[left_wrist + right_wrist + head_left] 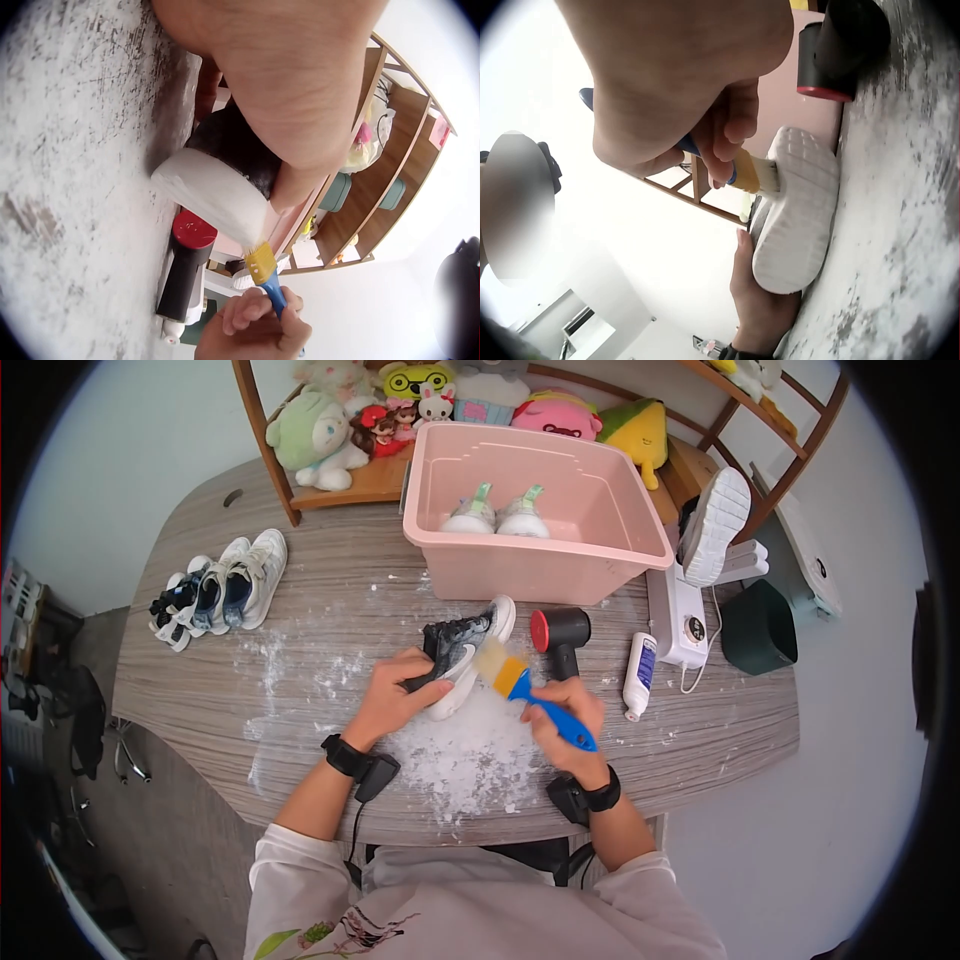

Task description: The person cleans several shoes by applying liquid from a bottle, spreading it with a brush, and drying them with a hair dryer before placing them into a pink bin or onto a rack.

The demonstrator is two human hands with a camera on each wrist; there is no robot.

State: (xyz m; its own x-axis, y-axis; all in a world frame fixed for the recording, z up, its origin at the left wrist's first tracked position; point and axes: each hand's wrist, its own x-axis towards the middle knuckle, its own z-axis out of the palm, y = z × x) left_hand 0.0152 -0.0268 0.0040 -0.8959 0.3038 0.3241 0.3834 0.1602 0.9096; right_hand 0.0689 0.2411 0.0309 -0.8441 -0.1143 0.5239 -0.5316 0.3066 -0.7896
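Observation:
A black and white shoe (462, 650) is tilted on its side over the powdery table, its white sole facing right. The left hand (398, 695) grips it by the heel end, thumb across the opening. In the right hand (568, 722) is a blue-handled brush (512, 678), pinched by its handle, with the pale bristles against the sole's edge. The right wrist view shows the bristles touching the side of the white sole (799, 217). In the left wrist view the brush (262, 264) meets the sole's lower edge.
Behind the shoe stands a pink bin (530, 565) holding two shoes. A black and red dryer (562, 635), a white bottle (640, 675) and a white device (680, 615) with a shoe on it are at the right. Several shoes (235, 585) stand at the left; white powder covers the near table.

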